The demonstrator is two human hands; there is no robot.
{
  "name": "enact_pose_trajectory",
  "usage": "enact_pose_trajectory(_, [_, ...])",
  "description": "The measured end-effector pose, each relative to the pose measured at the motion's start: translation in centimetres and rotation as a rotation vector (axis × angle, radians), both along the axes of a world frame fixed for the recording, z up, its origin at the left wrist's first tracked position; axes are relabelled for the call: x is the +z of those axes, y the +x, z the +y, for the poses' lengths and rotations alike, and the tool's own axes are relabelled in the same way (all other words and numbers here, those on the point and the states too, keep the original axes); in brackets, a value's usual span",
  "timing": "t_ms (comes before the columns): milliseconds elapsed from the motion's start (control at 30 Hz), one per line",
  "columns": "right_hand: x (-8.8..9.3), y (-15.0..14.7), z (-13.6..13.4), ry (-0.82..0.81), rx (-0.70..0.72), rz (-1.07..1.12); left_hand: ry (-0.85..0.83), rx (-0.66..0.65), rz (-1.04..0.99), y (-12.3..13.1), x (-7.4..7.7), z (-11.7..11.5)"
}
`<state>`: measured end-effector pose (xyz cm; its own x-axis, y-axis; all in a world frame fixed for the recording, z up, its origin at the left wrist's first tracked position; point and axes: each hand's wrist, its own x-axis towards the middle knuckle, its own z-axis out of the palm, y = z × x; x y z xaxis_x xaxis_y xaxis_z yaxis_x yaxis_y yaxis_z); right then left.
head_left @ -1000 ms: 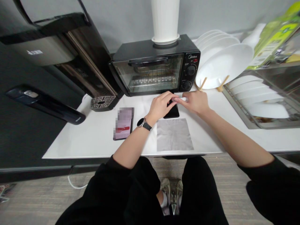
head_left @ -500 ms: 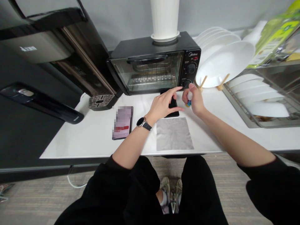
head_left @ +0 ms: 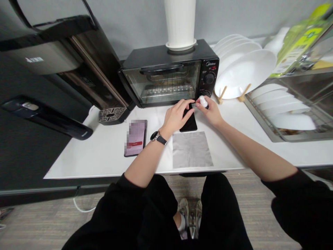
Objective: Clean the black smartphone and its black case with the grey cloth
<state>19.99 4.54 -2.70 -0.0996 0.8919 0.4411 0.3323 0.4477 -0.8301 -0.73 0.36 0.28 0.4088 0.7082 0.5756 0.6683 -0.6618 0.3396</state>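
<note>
A black phone [head_left: 189,124] lies flat on the white counter in front of the toaster oven, its upper part hidden by my hands. My left hand [head_left: 177,116], with a watch on the wrist, reaches over the phone's left side, fingers stretched out and thumb apart, holding nothing. I cannot tell whether its fingertips touch the screen. In my right hand [head_left: 211,111], closed beside the phone's upper right, is a small bottle [head_left: 203,101] whose white top points up toward me; its body is mostly hidden. A grey cloth [head_left: 192,150] is spread flat just below the phone.
Behind my hands stands the black toaster oven [head_left: 166,83], bearing a white pot [head_left: 180,26]. Another phone [head_left: 135,138] lies left of my forearm. A drinks machine [head_left: 85,66] is at left. White plates [head_left: 244,74] in a rack and a metal dish drainer [head_left: 262,118] occupy the right.
My right hand has turned the bottle so its white top faces up, and moved left, closer to my left hand. The left hand has settled lower over the phone. The view has shifted slightly.
</note>
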Motion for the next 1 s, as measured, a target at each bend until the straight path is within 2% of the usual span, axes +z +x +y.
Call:
enact_pose_trajectory(333, [-0.7, 0.4, 1.1, -0.067, -0.052, -0.022, -0.004, 0.014, 0.016, 0.0, -0.1, 0.3])
enact_pose_trajectory(600, [-1.3, 1.1, 0.6, -0.145, -0.152, -0.164, -0.014, 0.024, 0.03, -0.2, -0.3, 0.3])
enact_pose_trajectory(733, [-1.8, 2.5, 0.0, -0.164, -0.216, -0.2, -0.022, 0.026, 0.014, -0.3, -0.2, 0.4])
enact_pose_trajectory(833, [-1.4, 4.1, -2.5, -0.126, -0.283, -0.228, -0.025, 0.03, -0.007, -0.4, 0.3, 0.1])
enact_pose_trajectory(900, [-0.7, 5.0, -5.8, -0.052, -0.309, -0.254, -0.031, 0.031, -0.023, -0.6, 1.0, -1.1])
enact_pose_trajectory(933, [-0.3, 5.2, -7.8, 0.001, -0.294, -0.276, -0.036, 0.03, -0.03, -0.8, 1.3, -2.2])
enact_pose_trajectory(1000, [0.4, 5.4, -12.3, 0.089, -0.154, -0.341, -0.048, 0.014, -0.034, -1.3, 1.8, -5.3])
